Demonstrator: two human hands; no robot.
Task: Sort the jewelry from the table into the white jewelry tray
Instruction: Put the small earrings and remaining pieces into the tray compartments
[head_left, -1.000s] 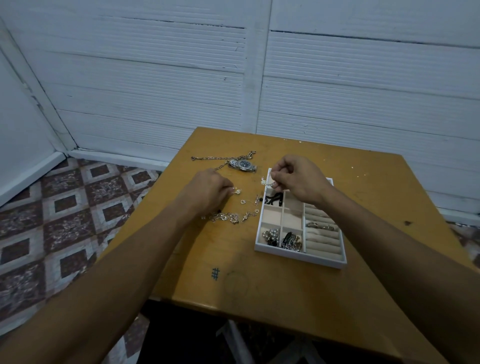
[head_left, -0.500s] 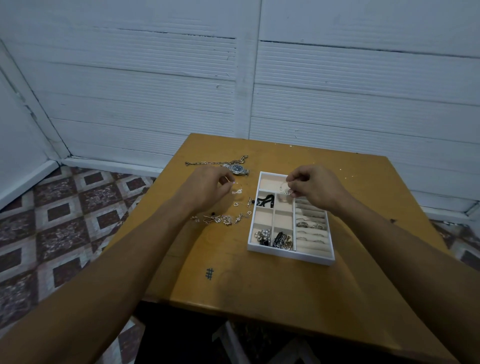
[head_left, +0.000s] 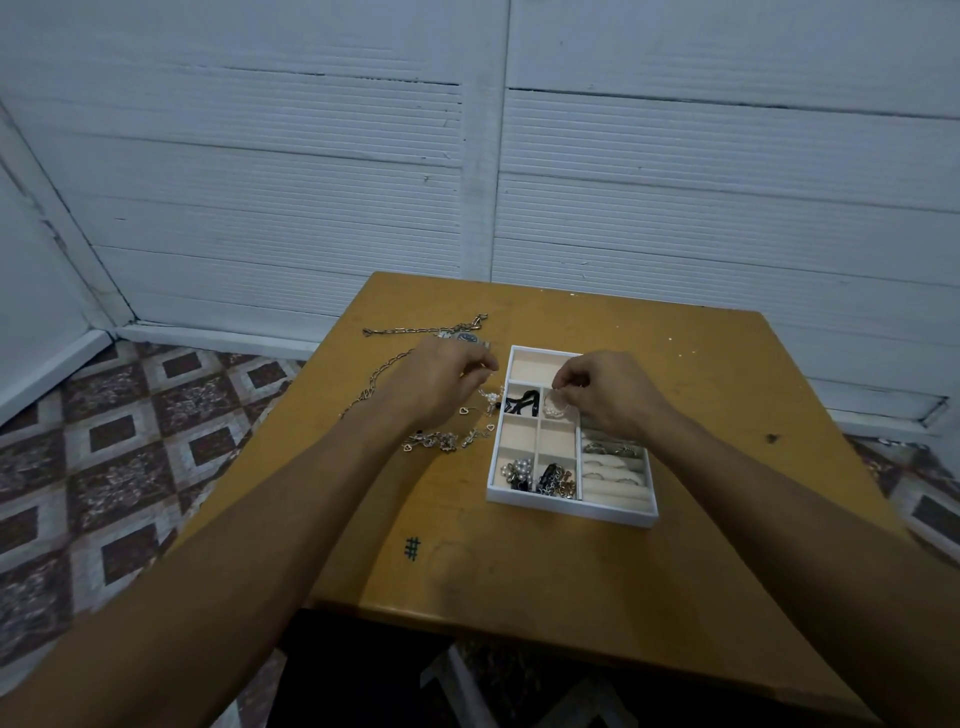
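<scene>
Head view, single frame.

**Far left:** a long chain (head_left: 384, 374) lies slack on the desk (head_left: 519, 582), running from near-left to far-right. A watch (head_left: 465, 338) sits at its far end, partly hidden behind the left hand (head_left: 441, 384). Both are outside the tray.

**Left hand:** it hovers just left of the tray with its fingers curled inward. A small pearl piece (head_left: 491, 397) sits right under the fingertips. I cannot tell whether it is pinched or lying loose. Loose charms (head_left: 441, 441) are scattered on the desk on the near side of this hand.

**White jewelry tray (head_left: 571, 512):** it sits right of centre, long axis near to far. A black piece (head_left: 522, 405) lies in the far-left small cell. Mixed pieces fill the two nearest small cells, and rings (head_left: 613, 448) sit on the rolls along the right side.

**Right hand (head_left: 602, 395):** it is over the far half of the tray, with thumb and forefinger clamped on the top of a beaded loop (head_left: 556, 408). The loop hangs straight down from the fingertips into the small cell just right of the black piece. Contact with the cell floor is not resolvable.

**Judgement:** this is the placing step, nearly complete. The move turns on the loop lying directly below the right hand and inside the cell walls, so a slight lowering and a release should do it. The left hand is the nearer one to the loose charms.
</scene>
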